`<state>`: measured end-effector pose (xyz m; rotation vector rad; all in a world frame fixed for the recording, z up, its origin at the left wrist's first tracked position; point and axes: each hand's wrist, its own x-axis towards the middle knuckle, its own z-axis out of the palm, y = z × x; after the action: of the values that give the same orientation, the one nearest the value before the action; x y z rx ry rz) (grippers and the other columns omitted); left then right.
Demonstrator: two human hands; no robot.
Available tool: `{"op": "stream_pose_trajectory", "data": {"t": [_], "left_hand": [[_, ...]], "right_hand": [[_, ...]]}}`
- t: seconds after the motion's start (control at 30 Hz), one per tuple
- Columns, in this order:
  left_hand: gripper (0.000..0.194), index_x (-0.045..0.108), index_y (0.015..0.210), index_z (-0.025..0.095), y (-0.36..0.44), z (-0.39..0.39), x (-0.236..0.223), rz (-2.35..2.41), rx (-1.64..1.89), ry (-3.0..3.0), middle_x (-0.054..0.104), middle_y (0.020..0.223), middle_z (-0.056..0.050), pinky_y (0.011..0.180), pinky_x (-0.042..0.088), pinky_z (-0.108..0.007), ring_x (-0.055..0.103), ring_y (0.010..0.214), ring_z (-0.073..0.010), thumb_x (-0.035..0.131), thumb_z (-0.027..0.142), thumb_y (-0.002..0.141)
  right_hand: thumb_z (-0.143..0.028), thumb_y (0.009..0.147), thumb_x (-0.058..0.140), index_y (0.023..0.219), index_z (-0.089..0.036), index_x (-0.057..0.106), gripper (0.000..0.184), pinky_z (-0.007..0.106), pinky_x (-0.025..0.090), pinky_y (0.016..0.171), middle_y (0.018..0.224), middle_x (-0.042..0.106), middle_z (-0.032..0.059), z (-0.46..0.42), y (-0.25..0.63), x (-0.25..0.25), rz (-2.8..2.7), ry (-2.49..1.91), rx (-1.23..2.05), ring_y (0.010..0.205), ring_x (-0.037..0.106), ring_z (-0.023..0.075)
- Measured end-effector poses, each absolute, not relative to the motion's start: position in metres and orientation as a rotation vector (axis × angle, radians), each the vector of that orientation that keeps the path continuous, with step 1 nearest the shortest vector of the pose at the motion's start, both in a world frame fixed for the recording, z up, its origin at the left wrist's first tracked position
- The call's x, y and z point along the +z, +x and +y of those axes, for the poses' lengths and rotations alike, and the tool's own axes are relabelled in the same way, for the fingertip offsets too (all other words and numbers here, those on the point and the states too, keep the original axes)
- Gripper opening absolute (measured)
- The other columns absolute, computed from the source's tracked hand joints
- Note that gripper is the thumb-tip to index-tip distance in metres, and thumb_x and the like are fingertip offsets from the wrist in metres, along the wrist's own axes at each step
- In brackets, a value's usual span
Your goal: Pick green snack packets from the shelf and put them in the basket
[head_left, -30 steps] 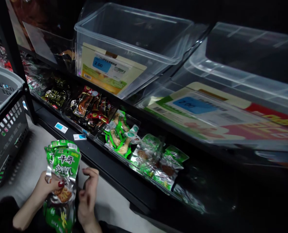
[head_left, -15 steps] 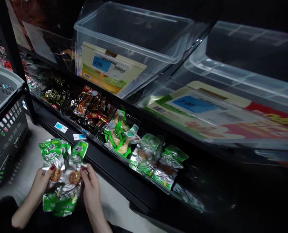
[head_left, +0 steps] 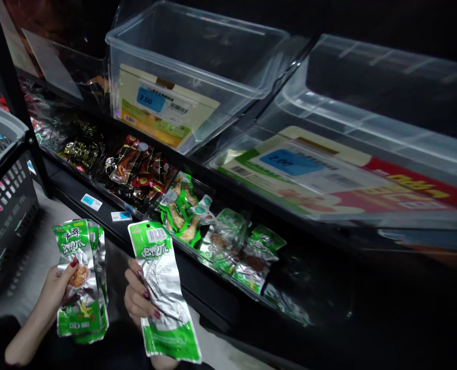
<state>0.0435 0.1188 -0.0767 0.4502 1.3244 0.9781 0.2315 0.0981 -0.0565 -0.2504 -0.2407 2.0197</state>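
My left hand (head_left: 54, 290) grips a small stack of green-and-silver snack packets (head_left: 82, 303), thumb across the front one, which has a round picture of brown food. To its right, my right hand (head_left: 138, 295) is closed on a single snack packet (head_left: 166, 293) of the same colours, its printed back with a barcode facing me. The two hands are apart, low in front of the shelf. Beyond them, a clear tray (head_left: 251, 294) on the bottom shelf holds more green-and-silver packets (head_left: 257, 257) and green packets with pale contents (head_left: 182, 210).
A grey shopping basket (head_left: 10, 205) stands at the left by a black shelf post (head_left: 10, 72). Dark red and black packets (head_left: 135, 169) lie further left in the tray. Clear bins (head_left: 197, 56) with blue price labels (head_left: 151, 99) fill the shelf above.
My right hand has drawn one packet away to the right and turned its back toward me. The other packets stay in my left hand. The view has shifted slightly.
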Motion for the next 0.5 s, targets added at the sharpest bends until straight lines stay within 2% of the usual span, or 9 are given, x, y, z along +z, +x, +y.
{"op": "stream_pose_trajectory", "data": {"t": [0.07,0.13,0.27,0.37,0.43,0.5], "left_hand": [[0.036,0.062,0.053,0.011,0.043,0.119,-0.076,1.334,0.983,0.443,0.062,0.044,-0.001,0.039,0.039,-0.018,0.054,0.038,-0.011,0.076,0.044,0.053],[0.037,0.061,0.05,0.011,0.042,0.121,-0.076,1.346,0.98,0.426,0.061,0.042,0.0,0.038,0.039,-0.018,0.053,0.037,-0.0107,0.077,0.045,0.051],[0.037,0.063,0.052,0.011,0.041,0.123,-0.078,1.347,0.951,0.381,0.064,0.043,-0.002,0.039,0.042,-0.021,0.055,0.038,-0.013,0.079,0.043,0.045],[0.034,0.065,0.056,0.011,0.041,0.123,-0.077,1.322,0.964,0.357,0.066,0.047,-0.003,0.04,0.044,-0.021,0.058,0.04,-0.0141,0.08,0.039,0.045],[0.032,0.064,0.055,0.011,0.042,0.123,-0.077,1.314,0.972,0.354,0.066,0.047,-0.002,0.04,0.043,-0.02,0.058,0.041,-0.0137,0.08,0.037,0.047],[0.032,0.063,0.053,0.011,0.042,0.123,-0.077,1.33,0.966,0.372,0.064,0.044,-0.002,0.038,0.041,-0.019,0.056,0.038,-0.013,0.08,0.037,0.047]], "right_hand": [[-0.037,0.074,0.059,0.07,-0.021,0.042,0.023,0.013,0.006,0.025,0.048,0.036,-0.0142,0.098,0.23,-0.052,-0.233,-0.407,1.944,0.02,0.006,-0.0027],[-0.041,0.074,0.059,0.072,-0.021,0.044,0.024,0.015,0.014,0.029,0.051,0.038,-0.0125,0.099,0.229,-0.049,-0.292,-0.666,1.766,0.024,0.013,-0.0005],[-0.044,0.072,0.063,0.067,-0.021,0.044,0.03,0.019,0.031,0.043,0.057,0.044,-0.0077,0.097,0.233,-0.046,-0.585,-1.285,1.059,0.043,0.037,0.0067],[-0.041,0.071,0.064,0.065,-0.019,0.047,0.028,0.021,0.033,0.049,0.055,0.044,-0.0063,0.094,0.241,-0.049,-0.83,-1.577,0.68,0.051,0.04,0.0096],[-0.041,0.072,0.063,0.067,-0.019,0.049,0.027,0.022,0.033,0.05,0.055,0.045,-0.0059,0.092,0.245,-0.051,-0.888,-1.652,0.612,0.051,0.039,0.0099],[-0.042,0.073,0.062,0.067,-0.019,0.049,0.027,0.022,0.034,0.05,0.056,0.045,-0.0055,0.095,0.248,-0.052,-0.828,-1.598,0.684,0.052,0.041,0.0103]]}}
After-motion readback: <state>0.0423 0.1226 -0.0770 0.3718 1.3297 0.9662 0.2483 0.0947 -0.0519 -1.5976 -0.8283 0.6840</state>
